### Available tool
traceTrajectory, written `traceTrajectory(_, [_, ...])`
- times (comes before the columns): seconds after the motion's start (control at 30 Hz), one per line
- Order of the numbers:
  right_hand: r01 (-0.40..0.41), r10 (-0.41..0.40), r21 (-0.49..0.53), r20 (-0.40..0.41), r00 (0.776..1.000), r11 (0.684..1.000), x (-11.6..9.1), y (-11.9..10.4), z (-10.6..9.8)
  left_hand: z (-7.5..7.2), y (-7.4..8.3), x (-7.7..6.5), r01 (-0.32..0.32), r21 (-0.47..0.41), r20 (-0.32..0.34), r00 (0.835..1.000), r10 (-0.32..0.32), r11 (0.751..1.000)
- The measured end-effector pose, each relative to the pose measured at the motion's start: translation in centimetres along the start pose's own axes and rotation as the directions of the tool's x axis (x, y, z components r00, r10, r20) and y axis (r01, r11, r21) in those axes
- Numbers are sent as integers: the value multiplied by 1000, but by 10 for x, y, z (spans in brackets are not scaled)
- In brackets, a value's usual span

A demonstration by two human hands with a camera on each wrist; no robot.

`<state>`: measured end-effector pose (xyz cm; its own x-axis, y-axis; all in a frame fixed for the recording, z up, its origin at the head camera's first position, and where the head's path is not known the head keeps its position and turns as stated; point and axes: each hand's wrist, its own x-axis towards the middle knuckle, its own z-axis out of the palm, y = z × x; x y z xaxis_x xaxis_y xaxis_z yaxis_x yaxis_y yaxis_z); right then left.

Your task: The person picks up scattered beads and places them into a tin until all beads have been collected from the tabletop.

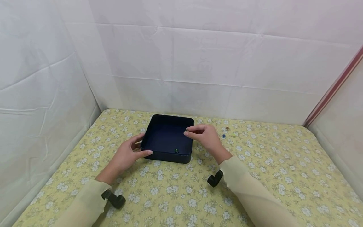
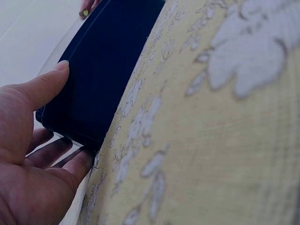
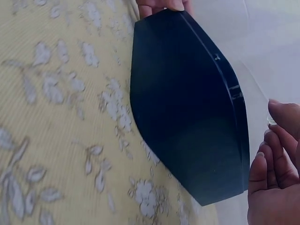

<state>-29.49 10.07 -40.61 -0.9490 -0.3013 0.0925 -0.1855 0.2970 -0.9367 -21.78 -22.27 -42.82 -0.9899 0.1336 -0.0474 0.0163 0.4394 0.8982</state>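
Note:
A dark blue square box (image 1: 167, 135), open at the top, stands on the flowered cloth. At its near left corner my left hand (image 1: 127, 154) holds it, thumb on the front rim and fingers along the left side. Over the right rim, my right hand (image 1: 205, 138) pinches a small clear glass marble (image 3: 271, 119) between thumb and forefinger. The marble shows a yellowish tint (image 2: 86, 13) in the left wrist view. Green marbles (image 1: 176, 150) lie inside the box near its front wall.
Right of the box, a blue marble (image 1: 223, 136), a brown marble (image 1: 227, 128) and a yellow-green marble (image 1: 233, 135) lie on the cloth (image 1: 269, 173). White sheeting (image 1: 198, 56) hangs behind the table and along its sides.

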Motion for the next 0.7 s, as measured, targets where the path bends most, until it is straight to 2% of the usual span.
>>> traceTrajectory(0.7, [9, -9, 8, 23, 1000, 1000, 15, -19, 15, 0, 0, -1, -6, 1, -7, 1000, 6, 1000])
